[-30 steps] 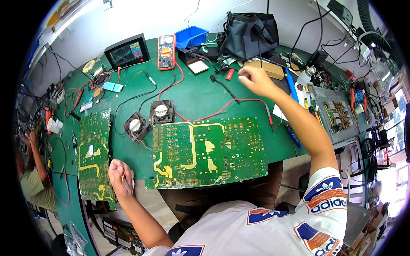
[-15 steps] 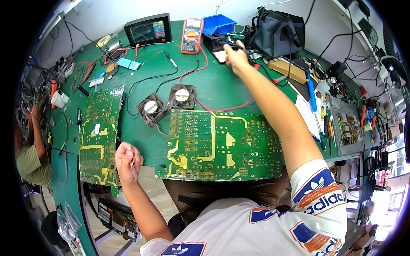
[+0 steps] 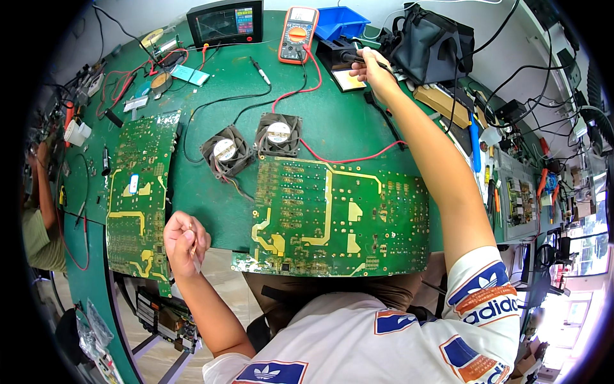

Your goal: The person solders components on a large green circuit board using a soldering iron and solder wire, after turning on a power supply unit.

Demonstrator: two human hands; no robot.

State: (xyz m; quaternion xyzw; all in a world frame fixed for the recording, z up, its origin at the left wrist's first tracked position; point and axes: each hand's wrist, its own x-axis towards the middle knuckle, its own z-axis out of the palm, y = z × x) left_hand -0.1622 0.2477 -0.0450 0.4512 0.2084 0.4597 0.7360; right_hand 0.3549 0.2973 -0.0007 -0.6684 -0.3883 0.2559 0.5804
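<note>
My right hand (image 3: 376, 72) reaches to the back of the bench, its fingers closed round the black handle of a soldering iron (image 3: 353, 57). Right beside it stands a black iron stand (image 3: 327, 51) with a yellow sponge (image 3: 348, 80); whether iron and stand touch I cannot tell. Beside the near bench edge my left hand (image 3: 185, 242) is closed on a thin, pale, slender piece (image 3: 196, 259), too small to name. Between my arms lies a large green circuit board (image 3: 300, 217), its near edge over my lap. A second green board (image 3: 137, 205) lies left of my left hand.
Two square fans (image 3: 279, 133) sit behind the near board. Farther back are an orange multimeter (image 3: 298, 35) with red and black leads, a dark-framed screen (image 3: 225, 23), a blue tray (image 3: 339, 24) and a dark bag (image 3: 428, 45). Another person's arm (image 3: 45, 185) shows at far left.
My right hand has turned and now shows the iron's handle in its grip beside the stand. The whole view has shifted slightly. My left hand keeps its grip near the bench edge.
</note>
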